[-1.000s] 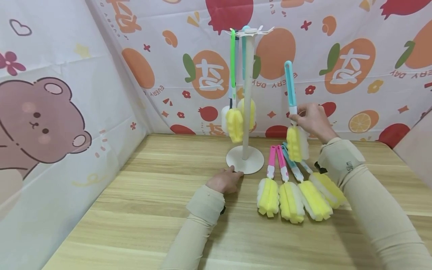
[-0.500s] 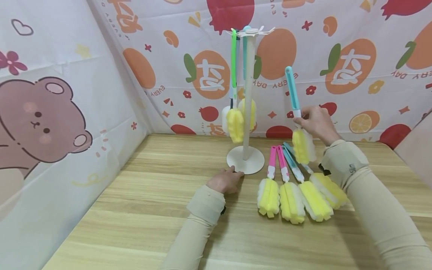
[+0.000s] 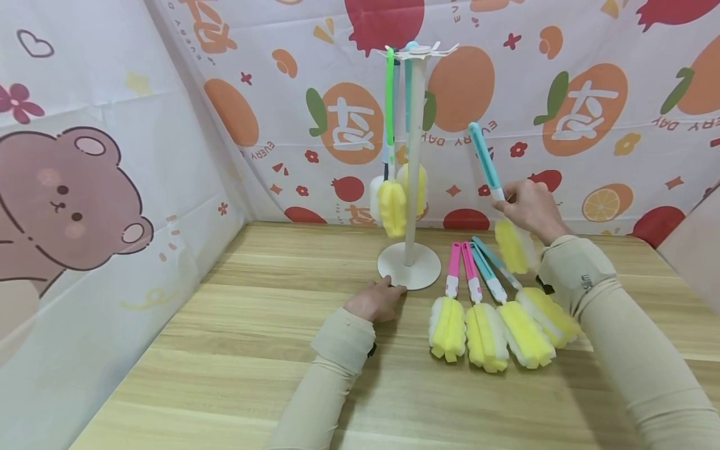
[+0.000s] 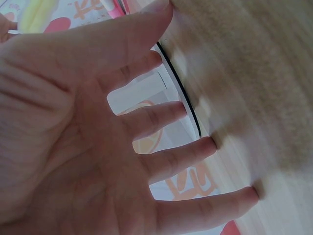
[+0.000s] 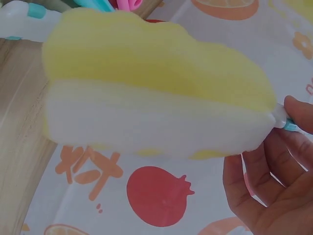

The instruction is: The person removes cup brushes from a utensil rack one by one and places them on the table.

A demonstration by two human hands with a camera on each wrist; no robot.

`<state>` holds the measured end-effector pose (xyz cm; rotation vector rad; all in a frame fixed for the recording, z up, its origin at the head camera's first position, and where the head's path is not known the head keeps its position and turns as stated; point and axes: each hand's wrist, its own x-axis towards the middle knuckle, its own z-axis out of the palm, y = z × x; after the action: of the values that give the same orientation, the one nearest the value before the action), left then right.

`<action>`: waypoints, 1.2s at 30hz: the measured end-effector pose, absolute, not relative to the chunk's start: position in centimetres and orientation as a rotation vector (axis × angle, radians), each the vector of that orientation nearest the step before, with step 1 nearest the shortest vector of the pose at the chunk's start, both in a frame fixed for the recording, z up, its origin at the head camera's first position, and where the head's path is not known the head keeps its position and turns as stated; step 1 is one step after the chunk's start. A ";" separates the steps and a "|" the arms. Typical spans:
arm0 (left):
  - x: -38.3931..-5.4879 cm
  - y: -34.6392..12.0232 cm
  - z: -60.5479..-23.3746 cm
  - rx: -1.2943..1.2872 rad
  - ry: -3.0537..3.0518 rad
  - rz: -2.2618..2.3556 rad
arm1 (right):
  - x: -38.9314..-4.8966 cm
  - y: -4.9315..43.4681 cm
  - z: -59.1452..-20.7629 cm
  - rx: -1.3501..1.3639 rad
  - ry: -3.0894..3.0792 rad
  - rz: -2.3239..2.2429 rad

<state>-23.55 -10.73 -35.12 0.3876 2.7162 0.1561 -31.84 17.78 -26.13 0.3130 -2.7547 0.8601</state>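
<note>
My right hand (image 3: 531, 206) pinches a bottle brush (image 3: 485, 157) at the neck, between its turquoise handle and its yellow-and-white sponge head. The brush is in the air, handle up and leaning left; its sponge (image 5: 156, 93) fills the right wrist view. My left hand (image 3: 372, 301) is at the front of the white stand's round base (image 3: 424, 267). In the left wrist view its fingers (image 4: 171, 159) are straight and spread, with tips at the base edge and tabletop. From the stand's top hooks hang a green-handled brush (image 3: 390, 103) and others partly hidden behind it.
On the wooden table (image 3: 236, 350), right of the stand, several sponge brushes lie fanned out, among them a pink-handled brush (image 3: 448, 328) and a turquoise-handled brush (image 3: 525, 334). Printed cloth (image 3: 270, 125) stands behind and at the left.
My right hand has moved slightly right and down with the brush, whose handle now leans further left. The left hand and the stand have stayed in place.
</note>
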 end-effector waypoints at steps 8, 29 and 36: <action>-23.5 -10.7 -35.2 0.390 2.723 0.152 | -31.9 18.4 -26.5 0.319 -2.778 0.769; -23.5 -10.8 -35.2 0.388 2.718 0.157 | -32.1 19.1 -27.4 0.251 -2.868 0.623; -23.6 -10.8 -35.2 0.386 2.724 0.144 | -32.2 19.7 -27.7 0.235 -2.900 0.587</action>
<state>-23.57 -10.75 -35.23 0.3863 2.7237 0.1439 -32.23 19.67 -27.73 0.2353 -2.9004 0.5874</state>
